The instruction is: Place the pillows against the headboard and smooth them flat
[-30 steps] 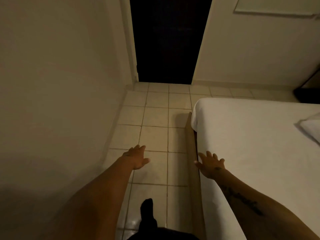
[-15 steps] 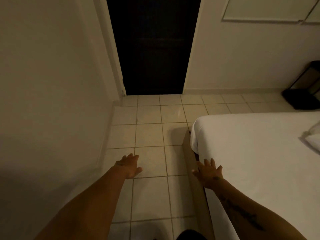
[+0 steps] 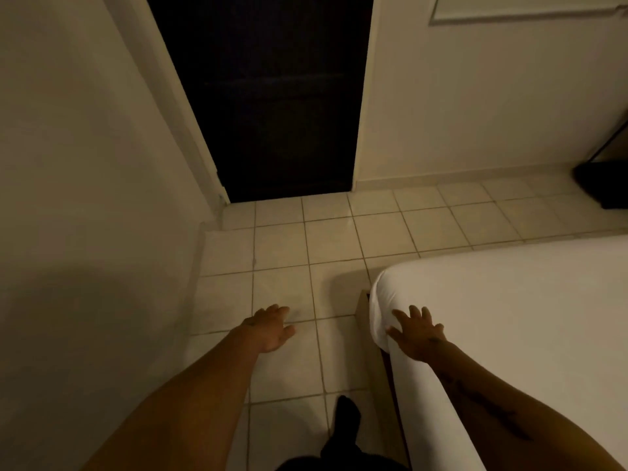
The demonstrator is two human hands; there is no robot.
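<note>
No readable text, label, brand, number or sign appears anywhere in the dim view. The dark marking along the right forearm (image 3: 489, 406) and the small one on the back of the right hand (image 3: 416, 334) are too blurred to tell whether they hold any letters. The pale panel (image 3: 530, 8) high on the far wall shows no writing.

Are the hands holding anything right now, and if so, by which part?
Nothing is held. The left hand is open over the floor tiles; the right hand is spread open at the mattress corner.
</note>
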